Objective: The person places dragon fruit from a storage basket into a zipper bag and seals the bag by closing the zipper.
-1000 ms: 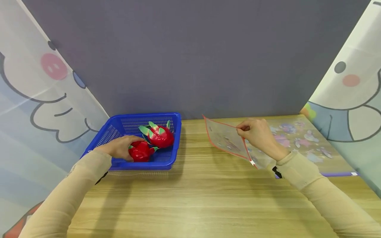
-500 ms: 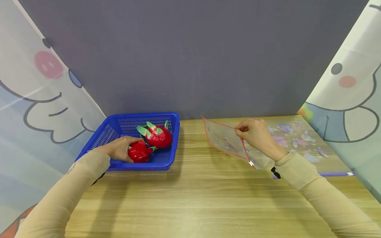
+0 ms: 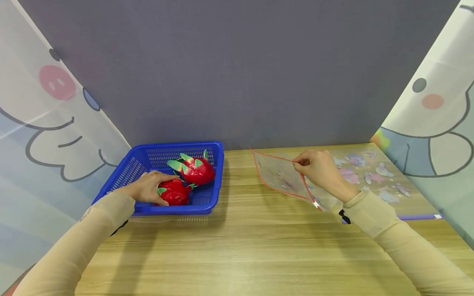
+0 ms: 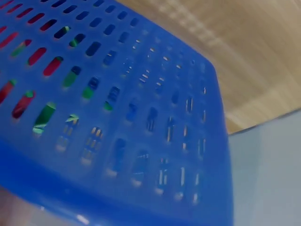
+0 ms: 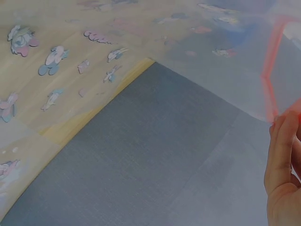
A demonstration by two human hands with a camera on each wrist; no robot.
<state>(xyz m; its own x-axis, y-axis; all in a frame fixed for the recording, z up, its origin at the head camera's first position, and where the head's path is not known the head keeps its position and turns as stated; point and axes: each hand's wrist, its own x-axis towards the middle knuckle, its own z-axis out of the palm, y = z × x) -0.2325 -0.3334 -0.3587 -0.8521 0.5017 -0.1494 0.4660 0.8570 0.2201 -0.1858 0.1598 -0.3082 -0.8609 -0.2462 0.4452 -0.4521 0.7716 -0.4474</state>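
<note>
My left hand [image 3: 149, 188] reaches into a blue plastic basket [image 3: 174, 211] and grips a toy-like red dragon fruit [image 3: 175, 192] with green tips, fingers over the top and thumb at the front. Behind it in the basket lies a second dragon fruit [image 3: 198, 170]. In the left wrist view, the slotted basket wall [image 4: 127, 117] hides the hand's hold; red and green show through the slots. With thumb and fingertips, my right hand [image 3: 322, 170] pinches the upper edge of a clear zip pouch [image 3: 277, 174] with red trim, held tilted above the table. The right wrist view shows these fingers [image 5: 284, 155] at a red edge.
A clear, cartoon-printed pouch [image 3: 385, 176] with a purple edge lies flat on the wooden table [image 3: 237, 250] at right. A grey panel [image 3: 237, 74] stands behind; printed curtains [image 3: 429, 135] flank both sides.
My left hand and the near dragon fruit have shifted very slightly, and the thumb now shows more at the fruit's front. The right hand keeps its hold on the red-trimmed pouch, nearly still.
</note>
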